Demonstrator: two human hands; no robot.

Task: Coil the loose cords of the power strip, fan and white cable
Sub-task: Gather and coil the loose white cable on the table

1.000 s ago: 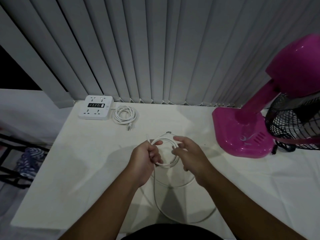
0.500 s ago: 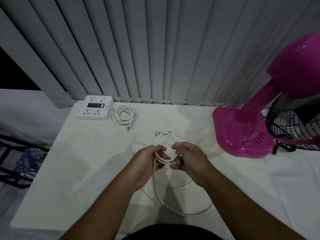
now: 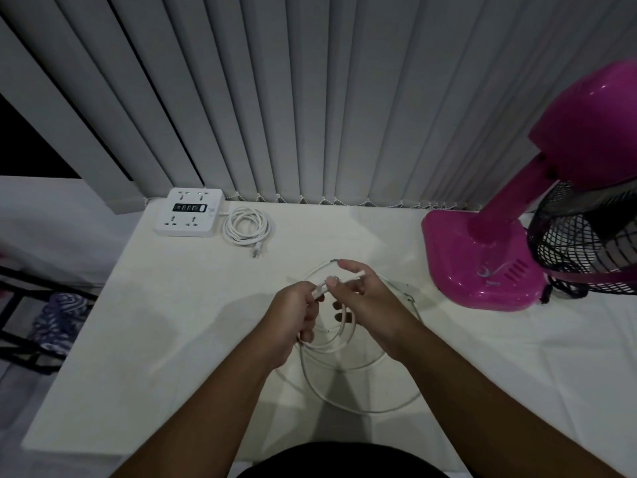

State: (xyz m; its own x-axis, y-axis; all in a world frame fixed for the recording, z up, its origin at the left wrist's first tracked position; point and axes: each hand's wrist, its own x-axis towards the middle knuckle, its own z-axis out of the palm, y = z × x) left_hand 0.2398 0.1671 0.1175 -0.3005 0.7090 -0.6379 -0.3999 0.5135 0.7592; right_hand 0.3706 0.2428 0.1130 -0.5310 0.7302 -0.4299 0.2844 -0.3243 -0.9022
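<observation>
A thin white cable lies in loose loops on the white table in front of me. My left hand grips a bundle of its loops. My right hand pinches a stretch of the cable near its end, close to the left hand. The white power strip sits at the back left with its cord coiled beside it. The pink fan stands at the right; a black cord shows by its base.
Grey vertical blinds hang along the table's far edge. Left of the table stands a dark rack holding patterned cloth. The table's left edge drops off near the power strip.
Both hands have shifted slightly nearer to me, and the right hand now pinches the cable higher, with its end raised. The loose loop on the table has shrunk a little.
</observation>
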